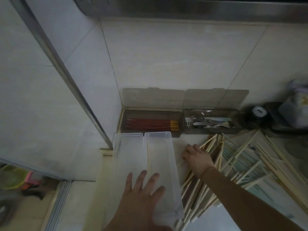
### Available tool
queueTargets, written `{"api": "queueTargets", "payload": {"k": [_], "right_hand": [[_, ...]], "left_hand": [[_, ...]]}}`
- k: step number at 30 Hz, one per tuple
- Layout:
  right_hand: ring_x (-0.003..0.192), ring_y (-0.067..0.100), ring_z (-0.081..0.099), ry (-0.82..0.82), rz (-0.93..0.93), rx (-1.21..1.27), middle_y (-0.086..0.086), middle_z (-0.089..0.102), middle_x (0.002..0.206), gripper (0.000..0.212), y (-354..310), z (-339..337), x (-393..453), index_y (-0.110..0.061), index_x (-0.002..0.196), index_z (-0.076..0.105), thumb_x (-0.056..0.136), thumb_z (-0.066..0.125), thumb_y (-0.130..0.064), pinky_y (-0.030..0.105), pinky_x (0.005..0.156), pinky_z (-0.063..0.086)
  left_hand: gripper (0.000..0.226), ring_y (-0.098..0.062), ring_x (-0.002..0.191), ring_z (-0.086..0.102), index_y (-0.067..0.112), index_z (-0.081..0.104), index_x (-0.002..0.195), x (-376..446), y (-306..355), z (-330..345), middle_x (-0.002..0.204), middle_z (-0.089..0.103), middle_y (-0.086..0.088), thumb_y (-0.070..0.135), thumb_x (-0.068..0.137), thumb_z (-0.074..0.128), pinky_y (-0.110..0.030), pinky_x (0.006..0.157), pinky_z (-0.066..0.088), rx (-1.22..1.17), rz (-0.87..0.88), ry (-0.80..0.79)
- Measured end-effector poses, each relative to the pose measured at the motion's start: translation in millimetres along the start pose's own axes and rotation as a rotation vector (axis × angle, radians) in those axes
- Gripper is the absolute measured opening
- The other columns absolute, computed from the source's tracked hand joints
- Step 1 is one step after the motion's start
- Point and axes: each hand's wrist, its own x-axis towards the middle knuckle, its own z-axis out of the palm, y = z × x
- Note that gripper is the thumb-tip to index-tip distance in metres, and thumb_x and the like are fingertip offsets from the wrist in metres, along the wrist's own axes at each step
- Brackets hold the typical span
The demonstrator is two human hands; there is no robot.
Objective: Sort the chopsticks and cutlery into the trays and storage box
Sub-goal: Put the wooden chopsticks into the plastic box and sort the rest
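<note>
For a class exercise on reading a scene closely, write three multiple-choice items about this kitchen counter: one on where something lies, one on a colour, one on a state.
1. Where do the red chopsticks lie?
A. In the dark lidded box against the wall
B. In the clear tray
C. In the loose pile

2. What colour are the chopsticks in the loose pile on the counter?
A. Black
B. Pale wood
C. Blue

3. How are the lids of the two dark boxes?
A. Shut
B. Taken off and lying on the counter
C. Open, leaning back on the wall

Key:
1 A, the red bundle fills the left dark box.
2 B, the scattered sticks are light and woody.
3 C, both lids stand up behind the boxes, with the cutlery exposed in the right one.
</note>
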Motion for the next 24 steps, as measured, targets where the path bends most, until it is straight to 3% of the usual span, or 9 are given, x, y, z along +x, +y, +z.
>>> {"api": "queueTargets", "payload": {"k": [2,4,8,11,13,16,18,21,24], "right_hand": [[0.079,0.024,0.056,0.169,-0.150,0.039,-0.001,0.061,0.091,0.042,9,-5,-1,-0.025,0.086,0.062,0.052,0.083,-0.013,0.034,0.059,0.051],[0.086,0.023,0.059,0.457,-0.188,0.205,0.001,0.065,0.096,0.032,12,-23,-6,-0.023,0.096,0.056,0.072,0.069,-0.007,0.035,0.068,0.051],[0.084,0.029,0.060,0.978,-0.012,0.890,0.016,0.061,0.090,0.021,-19,-98,-19,-0.018,0.101,0.054,0.090,0.047,-0.002,0.037,0.078,0.050],[0.075,0.033,0.059,1.099,0.080,1.200,0.018,0.059,0.087,0.040,-44,-128,-12,-0.026,0.118,0.044,0.091,0.047,0.003,0.036,0.070,0.049],[0.072,0.026,0.059,0.988,0.144,1.269,0.013,0.059,0.088,0.040,-57,-123,2,-0.030,0.116,0.044,0.091,0.049,0.000,0.032,0.063,0.050],[0.071,0.008,0.055,0.576,0.228,1.015,-0.009,0.060,0.085,0.022,-79,-90,22,-0.028,0.096,0.056,0.091,0.053,-0.006,0.018,0.066,0.043],[0.074,0.012,0.055,0.248,0.223,0.830,-0.002,0.061,0.088,0.017,-94,-65,29,-0.019,0.102,0.059,0.092,0.052,-0.006,0.021,0.069,0.041],[0.093,0.025,0.060,-0.201,0.211,0.578,0.009,0.057,0.109,0.037,-111,-44,38,-0.013,0.122,0.051,0.089,0.046,0.001,0.033,0.081,0.050],[0.105,0.032,0.058,-0.387,0.153,0.475,0.017,0.055,0.116,0.034,-121,-40,44,-0.004,0.120,0.052,0.088,0.043,0.003,0.034,0.089,0.048]], "left_hand": [[0.089,-0.036,0.119,0.060,0.031,0.061,0.113,-5,0,6,0.137,0.059,-0.004,0.099,0.061,0.038,-0.064,0.093,0.045,-0.038,0.004,0.012],[0.089,-0.034,0.124,0.057,0.028,0.059,0.117,-6,-3,11,0.140,0.055,-0.005,0.097,0.063,0.040,-0.057,0.099,0.039,-0.067,-0.010,0.032],[0.090,-0.033,0.128,0.052,0.024,0.055,0.120,-4,-4,18,0.142,0.052,-0.008,0.094,0.064,0.047,-0.054,0.101,0.031,-0.105,-0.015,0.144],[0.087,-0.031,0.127,0.050,0.023,0.052,0.118,-7,-2,24,0.137,0.051,-0.006,0.091,0.064,0.051,-0.053,0.102,0.032,-0.113,-0.018,0.257],[0.079,-0.029,0.119,0.053,0.022,0.052,0.114,-11,0,28,0.128,0.052,-0.005,0.087,0.069,0.052,-0.052,0.100,0.035,-0.126,-0.009,0.354],[0.069,-0.024,0.110,0.056,0.021,0.051,0.109,-16,3,32,0.118,0.051,-0.002,0.081,0.075,0.050,-0.047,0.098,0.039,-0.151,-0.012,0.456],[0.070,-0.024,0.112,0.054,0.020,0.051,0.109,-16,3,34,0.119,0.050,-0.002,0.080,0.072,0.055,-0.046,0.098,0.039,-0.145,-0.012,0.458],[0.077,-0.025,0.115,0.052,0.020,0.050,0.112,-16,3,37,0.123,0.048,-0.002,0.078,0.063,0.062,-0.046,0.099,0.037,-0.129,-0.003,0.420],[0.077,-0.026,0.114,0.051,0.021,0.051,0.113,-14,4,38,0.125,0.048,-0.003,0.076,0.060,0.064,-0.047,0.099,0.044,-0.140,-0.010,0.400]]}}
